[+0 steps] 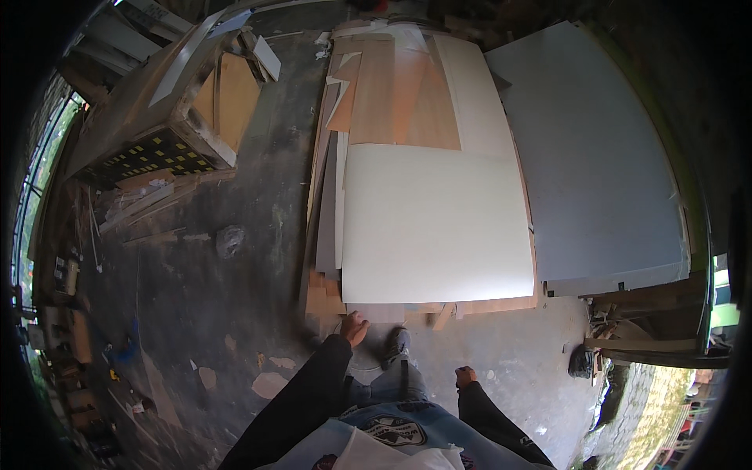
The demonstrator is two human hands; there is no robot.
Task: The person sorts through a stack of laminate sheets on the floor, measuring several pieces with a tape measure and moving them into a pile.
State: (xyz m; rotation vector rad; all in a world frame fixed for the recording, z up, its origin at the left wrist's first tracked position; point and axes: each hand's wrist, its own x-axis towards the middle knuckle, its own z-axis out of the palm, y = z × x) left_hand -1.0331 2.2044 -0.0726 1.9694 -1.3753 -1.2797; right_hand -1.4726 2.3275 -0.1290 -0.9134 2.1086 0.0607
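My left hand (pixel 355 329) is just short of the front left corner of a stack of sheets, its fingers loosely curled with nothing seen in them. A large white sheet (pixel 435 223) lies on top at the near end of the stack. Under its front edge, a pale grey strip (pixel 376 312) and brown wood-coloured boards (pixel 501 304) stick out. My right hand (pixel 465 377) hangs lower, over the floor and apart from the stack, its fingers folded in and holding nothing visible. Farther back on the stack lie brown wood-grain sheets (pixel 407 102).
A large grey panel (pixel 603 157) lies right of the stack. On the left stands a worn wooden cabinet-like box (pixel 223 102), with scrap strips (pixel 141 204) beside it. A crumpled plastic bag (pixel 230 240) rests on the stained floor (pixel 266 180). My shoe (pixel 398 342) is near the stack's front.
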